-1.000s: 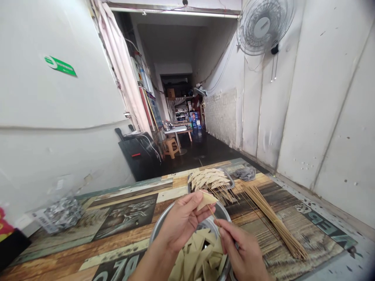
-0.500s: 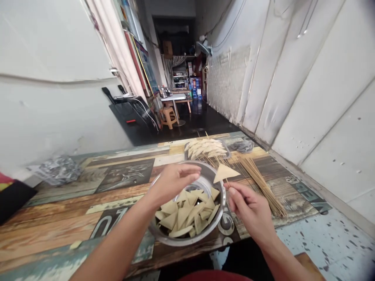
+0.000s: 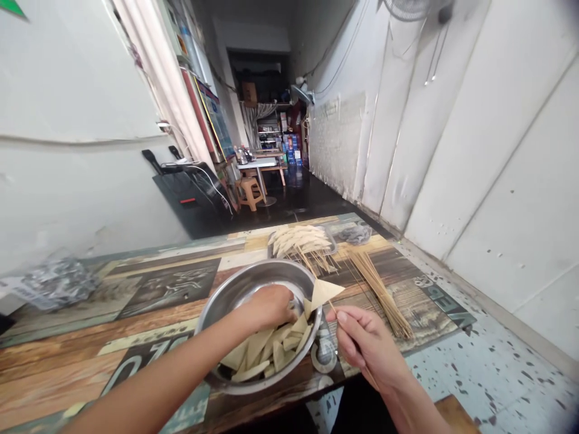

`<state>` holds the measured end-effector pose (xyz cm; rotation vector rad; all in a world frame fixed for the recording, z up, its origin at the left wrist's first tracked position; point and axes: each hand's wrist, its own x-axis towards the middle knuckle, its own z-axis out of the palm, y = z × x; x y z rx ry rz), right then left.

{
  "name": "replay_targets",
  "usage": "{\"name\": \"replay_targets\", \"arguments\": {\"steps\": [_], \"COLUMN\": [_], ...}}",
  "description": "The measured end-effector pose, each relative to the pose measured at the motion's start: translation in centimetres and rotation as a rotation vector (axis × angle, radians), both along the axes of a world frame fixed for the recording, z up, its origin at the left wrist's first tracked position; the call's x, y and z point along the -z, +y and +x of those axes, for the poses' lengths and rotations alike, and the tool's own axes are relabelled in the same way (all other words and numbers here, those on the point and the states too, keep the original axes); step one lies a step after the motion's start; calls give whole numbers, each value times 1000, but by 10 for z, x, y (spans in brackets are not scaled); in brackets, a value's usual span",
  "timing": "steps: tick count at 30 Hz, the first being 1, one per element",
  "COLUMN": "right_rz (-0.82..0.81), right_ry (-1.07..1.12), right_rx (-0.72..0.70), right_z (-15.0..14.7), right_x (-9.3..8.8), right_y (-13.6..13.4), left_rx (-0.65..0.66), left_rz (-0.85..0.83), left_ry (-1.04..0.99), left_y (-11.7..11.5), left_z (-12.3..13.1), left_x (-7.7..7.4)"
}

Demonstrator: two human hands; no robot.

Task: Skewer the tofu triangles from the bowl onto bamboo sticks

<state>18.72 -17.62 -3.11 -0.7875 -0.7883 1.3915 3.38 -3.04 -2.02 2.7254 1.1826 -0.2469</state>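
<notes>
Currently left hand (image 3: 266,306) down in steel bowl (image 3: 235,289), fingers curled onto tofu triangles (image 3: 266,352). Right hand (image 3: 366,343) pinches skewer (image 3: 333,309) carrying one triangle (image 3: 323,292) above bowl rim. Risk: thin piece tearing off tilted stick.

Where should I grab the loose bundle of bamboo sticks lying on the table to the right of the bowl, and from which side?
Grip the bundle of sticks around its near end, where the sticks lie tight together; farther back they fan apart. Come from above with the right hand, fingers across the sticks, since they lie flat on the table and run away from you. That hand already holds a skewer.
</notes>
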Motion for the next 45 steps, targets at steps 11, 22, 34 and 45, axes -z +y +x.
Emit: {"name": "replay_targets", "arguments": {"steps": [11,22,34,45], "right_rz": [28,38,-12,-30], "right_ry": [-98,-205,-332,-390], "right_rx": [50,-6,189,200], "right_z": [-3,-22,-13,-6], "right_x": [4,1,3,8], "right_y": [0,10,11,2], "left_rx": [27,-246,-189,291], "left_rz": [-843,-1083,-222,-54], "left_ry": [-748,-1213,-675,-82], "left_y": [-31,-55,-13,-3], "left_z": [-4,-7,-29,-5], "left_x": [-47,-48,-28,-5]}}
